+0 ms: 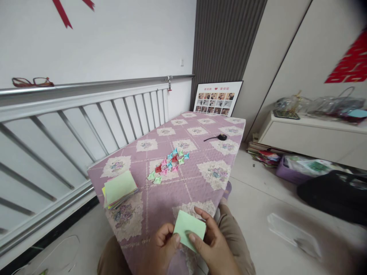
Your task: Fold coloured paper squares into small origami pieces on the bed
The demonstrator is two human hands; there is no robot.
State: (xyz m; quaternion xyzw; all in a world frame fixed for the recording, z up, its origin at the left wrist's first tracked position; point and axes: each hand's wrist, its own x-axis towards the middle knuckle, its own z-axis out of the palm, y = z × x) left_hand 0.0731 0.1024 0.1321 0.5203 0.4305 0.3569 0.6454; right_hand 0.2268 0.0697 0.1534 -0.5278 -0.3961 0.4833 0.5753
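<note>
A light green square of paper [187, 225] is held between both hands above the near end of the table. My left hand [168, 240] pinches its left corner between thumb and fingers. On the right side, my right hand [208, 236] grips the same square, thumb on top and fingers behind. Farther up the cloth lies a cluster of small folded paper pieces [169, 165] in green, pink, red and blue. To the left rests a stack of coloured paper sheets [122, 188], a pale green one on top.
The table wears a purple floral tablecloth [163, 198]. A black round object with a strap [222, 137] lies toward its far right. A white radiator [114, 122] runs along the left, with glasses [33, 81] on the pipe above. A photo board [216, 99] leans behind; a black bag [335, 194] sits right.
</note>
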